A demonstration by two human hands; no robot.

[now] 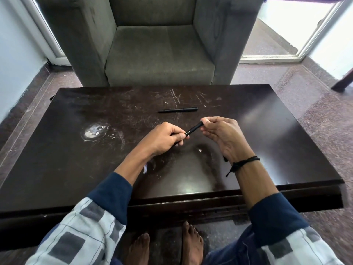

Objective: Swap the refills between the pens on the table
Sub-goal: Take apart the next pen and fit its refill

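A black pen point(193, 129) is held slantwise above the dark table point(76, 150), between both hands. My left hand point(164, 138) grips its lower end in a fist. My right hand point(221, 134) pinches its upper end with the fingertips. A second black pen point(178, 110) lies flat on the table just beyond my hands, pointing left to right. A thin pale refill point(145, 167) lies on the table beside my left forearm, mostly hidden by the arm.
A grey armchair point(160, 54) stands right behind the table's far edge. The tabletop is scratched, with a white smear point(93, 131) at the left. My bare feet point(166, 245) show under the near edge. An open doorway point(286, 35) is at the back right.
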